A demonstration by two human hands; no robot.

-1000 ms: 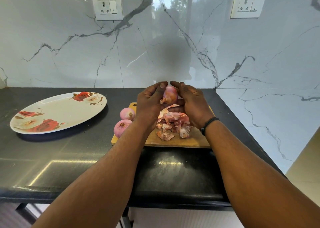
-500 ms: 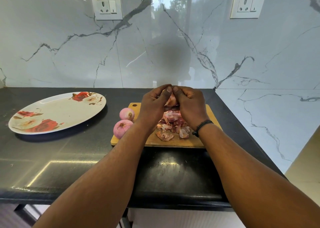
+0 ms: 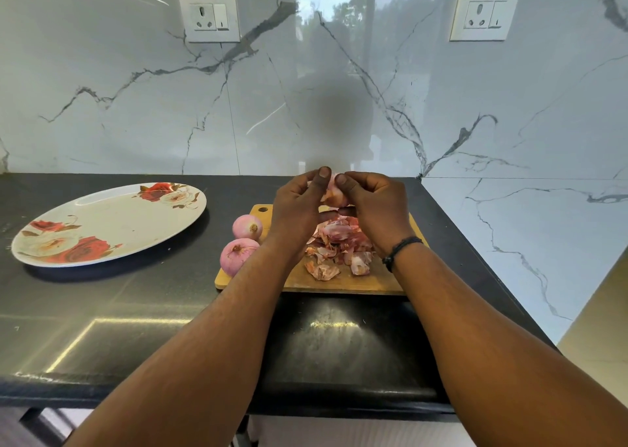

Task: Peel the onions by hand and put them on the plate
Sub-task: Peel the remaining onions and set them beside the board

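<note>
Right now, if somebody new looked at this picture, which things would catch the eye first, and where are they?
First, the left hand and right hand meet above the wooden cutting board, gripping one onion over a heap of pink onion skins. Two peeled onions sit at the board's left end. Farther left on the black counter lies an oval plate with red roses, holding no onions.
</note>
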